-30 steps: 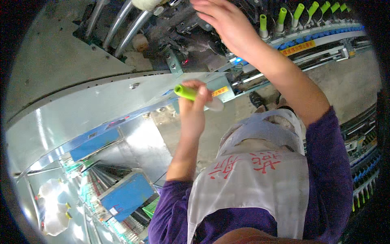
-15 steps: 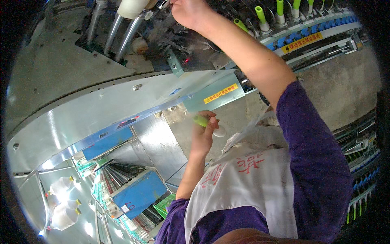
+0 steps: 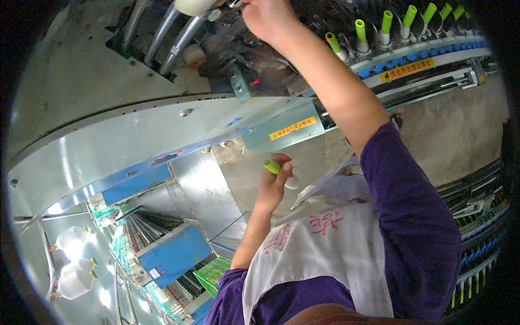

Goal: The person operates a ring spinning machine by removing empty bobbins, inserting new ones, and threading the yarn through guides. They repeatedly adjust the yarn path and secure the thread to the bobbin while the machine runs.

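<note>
grey floor [image 3: 444,114]; pale metal panel [image 3: 92,141]

Floor [image 3: 444,116]: grey concrete, stained, right and centre. Metal sheet [image 3: 201,184]: shiny, left of centre. Machine panel [image 3: 111,146]: long, pale grey, far left. Cabinet [image 3: 176,254]: blue, boxy, near left. Crate [image 3: 214,275]: green, beside cabinet. Light patches [image 3: 104,297]: white, left edge, possibly reflections; glare obscures.
</note>
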The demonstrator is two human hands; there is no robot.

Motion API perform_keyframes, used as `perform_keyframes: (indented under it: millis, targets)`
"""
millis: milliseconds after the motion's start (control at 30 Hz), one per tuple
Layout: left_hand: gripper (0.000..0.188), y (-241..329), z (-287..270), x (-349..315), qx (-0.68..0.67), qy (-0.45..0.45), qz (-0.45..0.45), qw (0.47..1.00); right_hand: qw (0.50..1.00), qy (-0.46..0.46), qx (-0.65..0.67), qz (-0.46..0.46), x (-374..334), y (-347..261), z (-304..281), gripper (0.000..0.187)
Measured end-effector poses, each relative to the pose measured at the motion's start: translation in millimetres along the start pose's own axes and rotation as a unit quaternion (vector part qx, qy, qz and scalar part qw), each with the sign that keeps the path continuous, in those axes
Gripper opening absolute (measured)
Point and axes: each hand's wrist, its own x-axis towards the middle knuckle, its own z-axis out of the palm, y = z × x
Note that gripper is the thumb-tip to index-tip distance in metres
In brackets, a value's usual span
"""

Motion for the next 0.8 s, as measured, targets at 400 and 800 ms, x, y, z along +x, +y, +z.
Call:
perform_keyframes:
  millis: [400, 800]
  targets:
    - [0.024, -9.6, -7.6, 9.1, 0.018, -0.010, -0.006, 1.000, 0.998, -0.022, -0.058, -0.014, 0.8, 0.2, -6.7, 0.018]
    - [0.022, -12.9, -12.3, 11.6, 0.033, -0.022, -0.015, 0.999, 0.969, -0.038, -0.234, -0.069, -10.2, -8.1, 5.0, 0.015]
